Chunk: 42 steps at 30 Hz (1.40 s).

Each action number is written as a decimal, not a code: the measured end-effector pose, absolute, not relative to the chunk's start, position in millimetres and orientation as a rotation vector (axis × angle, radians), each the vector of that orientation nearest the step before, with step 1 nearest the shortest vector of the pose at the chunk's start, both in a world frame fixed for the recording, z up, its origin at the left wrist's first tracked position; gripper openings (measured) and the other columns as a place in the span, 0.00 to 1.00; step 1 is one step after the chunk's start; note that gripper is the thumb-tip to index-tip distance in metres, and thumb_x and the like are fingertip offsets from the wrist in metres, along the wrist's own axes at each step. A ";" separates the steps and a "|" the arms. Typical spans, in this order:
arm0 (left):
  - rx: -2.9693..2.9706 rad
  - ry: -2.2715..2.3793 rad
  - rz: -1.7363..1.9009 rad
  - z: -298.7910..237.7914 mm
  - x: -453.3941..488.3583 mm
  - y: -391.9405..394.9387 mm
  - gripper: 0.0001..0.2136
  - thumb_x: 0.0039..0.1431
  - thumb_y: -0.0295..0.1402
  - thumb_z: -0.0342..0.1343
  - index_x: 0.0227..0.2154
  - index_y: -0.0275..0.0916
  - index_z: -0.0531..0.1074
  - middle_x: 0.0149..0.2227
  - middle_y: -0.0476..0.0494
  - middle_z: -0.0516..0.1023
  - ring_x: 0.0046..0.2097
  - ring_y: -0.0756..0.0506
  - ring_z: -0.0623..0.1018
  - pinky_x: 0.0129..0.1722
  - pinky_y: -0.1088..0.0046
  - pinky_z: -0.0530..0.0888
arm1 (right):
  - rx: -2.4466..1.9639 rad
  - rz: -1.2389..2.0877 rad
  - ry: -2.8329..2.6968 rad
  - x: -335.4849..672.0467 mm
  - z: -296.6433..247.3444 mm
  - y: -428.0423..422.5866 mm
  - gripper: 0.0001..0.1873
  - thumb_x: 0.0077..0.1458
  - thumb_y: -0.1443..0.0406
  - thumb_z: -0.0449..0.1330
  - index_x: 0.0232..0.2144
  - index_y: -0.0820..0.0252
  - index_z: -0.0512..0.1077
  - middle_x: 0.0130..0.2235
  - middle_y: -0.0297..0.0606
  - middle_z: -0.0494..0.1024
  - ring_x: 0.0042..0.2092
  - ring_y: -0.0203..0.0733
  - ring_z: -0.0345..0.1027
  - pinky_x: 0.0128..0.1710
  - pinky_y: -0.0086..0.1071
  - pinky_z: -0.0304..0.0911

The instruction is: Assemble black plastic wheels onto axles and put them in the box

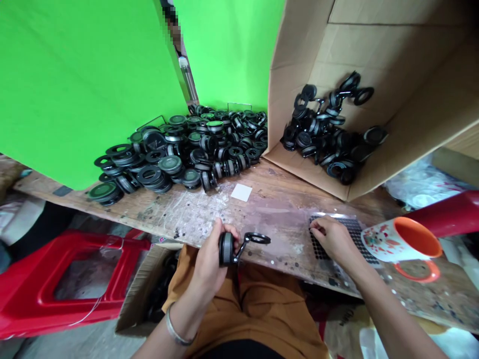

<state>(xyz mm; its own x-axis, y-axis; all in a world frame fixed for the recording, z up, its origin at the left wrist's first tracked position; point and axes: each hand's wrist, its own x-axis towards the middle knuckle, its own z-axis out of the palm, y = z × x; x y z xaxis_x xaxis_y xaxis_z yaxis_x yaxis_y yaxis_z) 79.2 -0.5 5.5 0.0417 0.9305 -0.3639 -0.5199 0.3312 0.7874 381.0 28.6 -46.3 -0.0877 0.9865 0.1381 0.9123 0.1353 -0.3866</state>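
My left hand (211, 259) is closed around a black round part (226, 248) with a hinged ring arm (256, 239) sticking out to the right, held over the near edge of the wooden bench (262, 204). My right hand (331, 237) rests on a sheet of small black dots (354, 232) lying on the bench, fingertips pinched at its left edge; what they pinch is too small to make out. A large heap of the same black round parts (187, 149) lies at the back of the bench.
An open cardboard box (411, 99) tipped on its side holds several more black parts (329, 132). A white and orange mug (402, 242) lies beside my right hand. A small white square (241, 192) sits mid-bench. Green screens (75, 75) stand behind; a red plastic stool (63, 284) is lower left.
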 end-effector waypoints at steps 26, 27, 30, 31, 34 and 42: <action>0.744 1.249 1.412 -5.9 88.1 -10.2 0.21 0.61 0.46 0.50 0.18 0.37 0.69 0.19 0.50 0.66 0.22 0.52 0.64 0.23 0.76 0.61 | -1.296 1.130 -1.603 210.0 -1.6 -41.7 0.04 0.54 0.68 0.55 0.26 0.58 0.65 0.28 0.31 0.65 0.29 0.34 0.60 0.28 0.27 0.57; 0.747 1.253 1.406 -5.6 88.1 -10.8 0.21 0.61 0.46 0.50 0.18 0.37 0.69 0.19 0.50 0.66 0.22 0.52 0.64 0.24 0.76 0.61 | -1.284 1.065 -1.632 207.1 -2.8 -41.5 0.05 0.54 0.69 0.54 0.26 0.58 0.65 0.29 0.32 0.65 0.29 0.34 0.60 0.29 0.27 0.57; 0.769 1.262 1.389 -5.0 88.2 -12.9 0.21 0.60 0.47 0.50 0.18 0.38 0.69 0.19 0.49 0.66 0.24 0.51 0.65 0.26 0.75 0.62 | -1.269 0.906 -1.721 205.4 -3.0 -40.1 0.06 0.53 0.70 0.54 0.25 0.58 0.65 0.28 0.32 0.65 0.28 0.34 0.60 0.27 0.27 0.58; 0.776 1.264 1.388 -5.0 88.3 -13.5 0.21 0.60 0.47 0.50 0.17 0.38 0.69 0.20 0.49 0.67 0.24 0.50 0.66 0.27 0.74 0.63 | -1.264 0.864 -1.758 206.1 -2.3 -40.0 0.06 0.53 0.71 0.54 0.26 0.58 0.65 0.28 0.32 0.65 0.27 0.33 0.60 0.26 0.27 0.58; 0.741 1.267 1.395 -5.9 88.6 -14.3 0.20 0.59 0.46 0.52 0.18 0.38 0.68 0.20 0.49 0.67 0.25 0.50 0.66 0.28 0.74 0.63 | -1.190 0.705 -1.910 210.6 -1.3 -42.6 0.07 0.57 0.72 0.52 0.30 0.58 0.67 0.31 0.36 0.68 0.30 0.36 0.64 0.29 0.29 0.62; 0.572 1.250 1.407 -8.9 91.9 -12.1 0.18 0.59 0.43 0.51 0.19 0.38 0.67 0.19 0.52 0.65 0.23 0.52 0.63 0.26 0.76 0.62 | -1.083 0.118 -2.266 217.8 -17.3 -72.4 0.29 0.57 0.75 0.51 0.61 0.63 0.60 0.53 0.54 0.70 0.51 0.55 0.66 0.48 0.48 0.68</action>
